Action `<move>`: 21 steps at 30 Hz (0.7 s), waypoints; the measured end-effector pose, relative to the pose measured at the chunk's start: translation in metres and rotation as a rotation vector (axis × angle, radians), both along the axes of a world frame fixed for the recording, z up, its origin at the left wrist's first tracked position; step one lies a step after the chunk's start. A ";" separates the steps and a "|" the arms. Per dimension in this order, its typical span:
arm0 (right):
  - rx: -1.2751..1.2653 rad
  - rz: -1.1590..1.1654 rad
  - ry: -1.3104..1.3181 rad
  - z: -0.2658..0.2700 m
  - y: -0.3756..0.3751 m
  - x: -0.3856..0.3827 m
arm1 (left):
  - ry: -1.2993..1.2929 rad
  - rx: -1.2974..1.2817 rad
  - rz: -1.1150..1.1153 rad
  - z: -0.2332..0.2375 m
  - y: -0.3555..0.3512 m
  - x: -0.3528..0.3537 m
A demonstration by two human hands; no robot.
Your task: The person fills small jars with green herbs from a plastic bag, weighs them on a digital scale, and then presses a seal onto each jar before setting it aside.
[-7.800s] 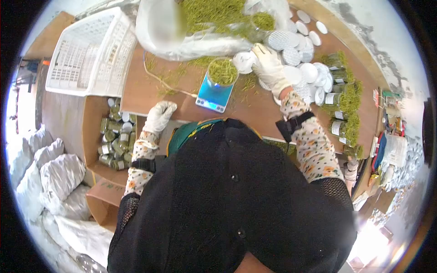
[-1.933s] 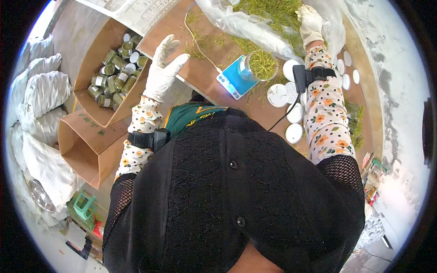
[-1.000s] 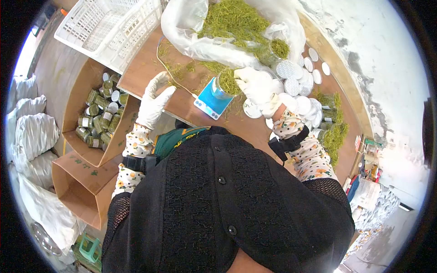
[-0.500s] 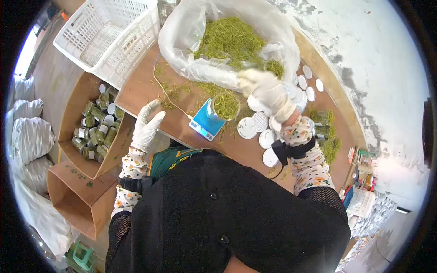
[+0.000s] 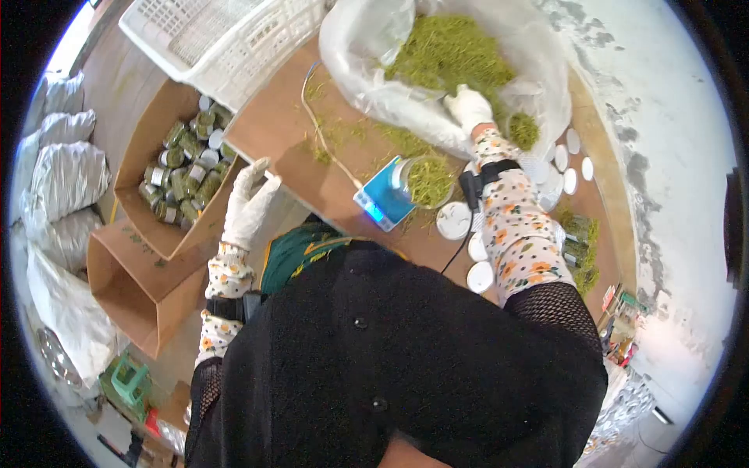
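My right hand [image 5: 470,109], in a white glove, reaches into the clear plastic bag [image 5: 363,74] at the edge of the green dried strands [image 5: 449,51]. Its fingers point down into the strands, and their tips are hard to make out. A glass jar [image 5: 428,182] filled with the same strands rests on the blue scale [image 5: 387,195], with its open mouth upward. My left hand [image 5: 251,204], also gloved, is held off the table's left edge, fingers apart and holding nothing.
White round lids [image 5: 454,221] lie right of the scale. Filled jars [image 5: 187,166] fill a cardboard box [image 5: 140,183] at left, below a white plastic crate [image 5: 234,66]. More jars with loose strands [image 5: 579,248] are at the table's right. A cable [image 5: 320,129] crosses the table.
My right hand has moved from beside the jar up into the bag of strands. The view has shifted, so the table things appear further right. My left hand stays apart from everything.
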State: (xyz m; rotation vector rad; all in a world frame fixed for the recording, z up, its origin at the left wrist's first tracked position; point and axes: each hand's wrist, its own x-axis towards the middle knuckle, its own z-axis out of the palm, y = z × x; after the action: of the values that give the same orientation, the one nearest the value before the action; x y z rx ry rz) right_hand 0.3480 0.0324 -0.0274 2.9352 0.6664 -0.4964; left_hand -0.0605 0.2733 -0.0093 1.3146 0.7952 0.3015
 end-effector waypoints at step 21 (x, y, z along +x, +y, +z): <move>1.119 -0.191 0.526 0.129 -0.057 -0.132 | -0.017 0.198 -0.329 0.005 -0.008 0.026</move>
State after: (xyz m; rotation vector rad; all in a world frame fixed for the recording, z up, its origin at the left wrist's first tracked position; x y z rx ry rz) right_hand 0.2158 -0.0247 0.1020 3.9546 0.9456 -1.3044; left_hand -0.0345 0.2649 -0.0040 1.6011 0.5326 0.1299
